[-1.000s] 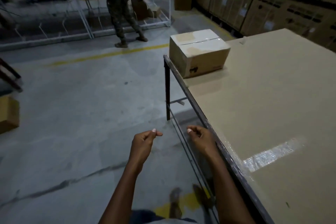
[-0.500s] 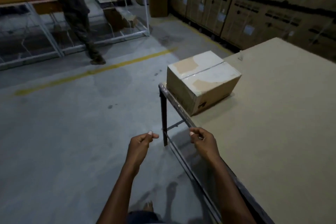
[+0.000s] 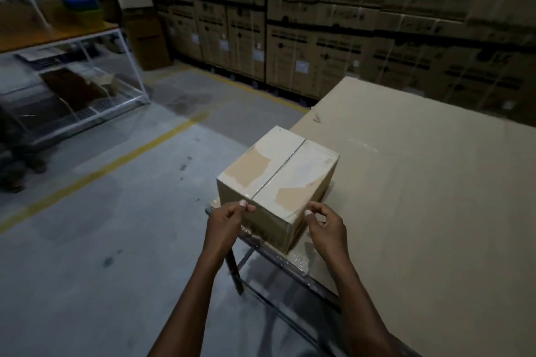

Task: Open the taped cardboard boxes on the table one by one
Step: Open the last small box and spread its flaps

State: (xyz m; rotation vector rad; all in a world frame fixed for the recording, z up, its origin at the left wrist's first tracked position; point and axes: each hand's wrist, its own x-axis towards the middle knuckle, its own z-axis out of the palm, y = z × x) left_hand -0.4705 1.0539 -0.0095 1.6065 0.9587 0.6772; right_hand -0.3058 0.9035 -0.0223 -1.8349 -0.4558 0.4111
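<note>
A taped cardboard box point(image 3: 280, 180) stands on the near left corner of the table point(image 3: 420, 211), with clear tape running along its top seam. My left hand point(image 3: 227, 222) is at the box's near top edge, just left of the tape's end. Its thumb and curled fingers are pressed together against the cardboard, and I see nothing held between them. My right hand point(image 3: 326, 224) hovers by the box's near right corner with its fingers curled and nothing in it.
A cardboard sheet covers the tabletop, which stretches away to the right. Stacked large cartons point(image 3: 333, 46) line the back wall. A white metal rack point(image 3: 87, 75) stands at the far left across a yellow floor line point(image 3: 116, 164). A person's legs point(image 3: 17, 165) show at the left edge.
I have walked up to the table corner, so the box is now right in front of me. Both hands have come forward to the box's near edge, still curled.
</note>
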